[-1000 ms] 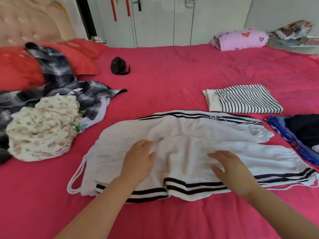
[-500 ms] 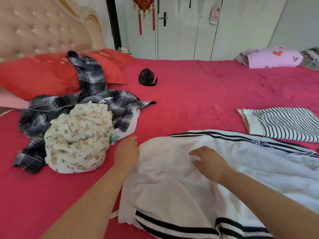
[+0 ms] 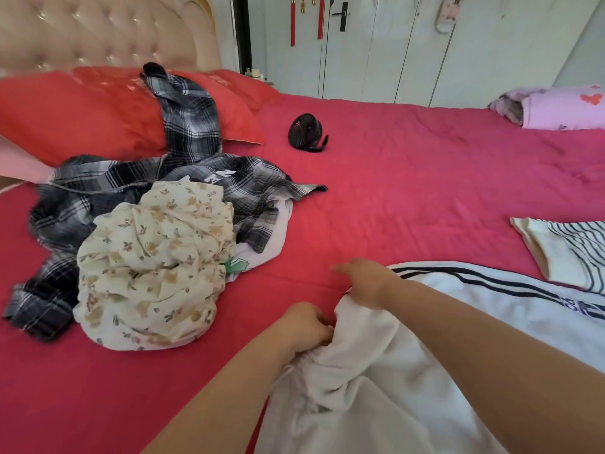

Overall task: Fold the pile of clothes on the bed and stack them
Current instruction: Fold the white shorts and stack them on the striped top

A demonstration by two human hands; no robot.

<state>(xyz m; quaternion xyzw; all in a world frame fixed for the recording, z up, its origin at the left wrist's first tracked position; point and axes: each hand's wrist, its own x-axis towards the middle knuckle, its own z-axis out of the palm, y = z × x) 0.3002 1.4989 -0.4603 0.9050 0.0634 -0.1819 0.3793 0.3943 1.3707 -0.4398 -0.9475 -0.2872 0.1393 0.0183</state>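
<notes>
The left hand (image 3: pixel 307 326) grips the bunched edge of the white cotton trousers with black side stripes (image 3: pixel 360 404), which lie nearest on the pink-red bed cover (image 3: pixel 409 198). The right hand (image 3: pixel 366 281) is at the same edge, blurred; I cannot tell if it holds anything. Farther to the left, a crumpled cream floral garment (image 3: pixel 154 267) lies on a black-and-white checked shirt (image 3: pixel 193 126).
</notes>
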